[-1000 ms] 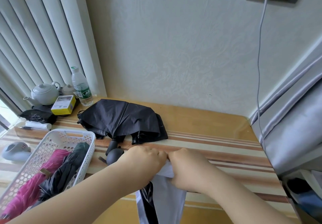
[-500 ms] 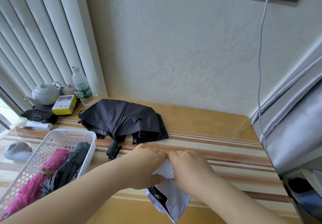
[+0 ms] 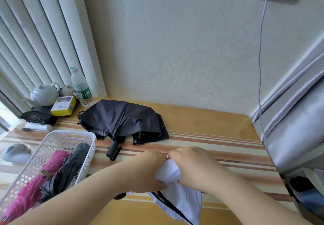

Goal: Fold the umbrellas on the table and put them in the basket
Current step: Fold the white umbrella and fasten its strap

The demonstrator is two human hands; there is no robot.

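While the white umbrella (image 3: 177, 189) is gripped at the near edge of the striped table (image 3: 210, 147), its bunched fabric is clasped by both hands: the left hand (image 3: 149, 170) and the right hand (image 3: 192, 165) are curled tightly round it, knuckles touching, and loose canopy is left hanging below them. To the left of the hands, a white perforated basket (image 3: 52, 147) is seen, in which a pink umbrella (image 3: 35, 184) and a dark folded umbrella (image 3: 68, 168) are laid. Just beyond the hands, a black umbrella (image 3: 122, 119) is spread half collapsed, its handle pointed toward them. Farther left, a yellow box (image 3: 64, 105), a water bottle (image 3: 81, 88) and a white teapot (image 3: 43, 95) are stood against the blinds.
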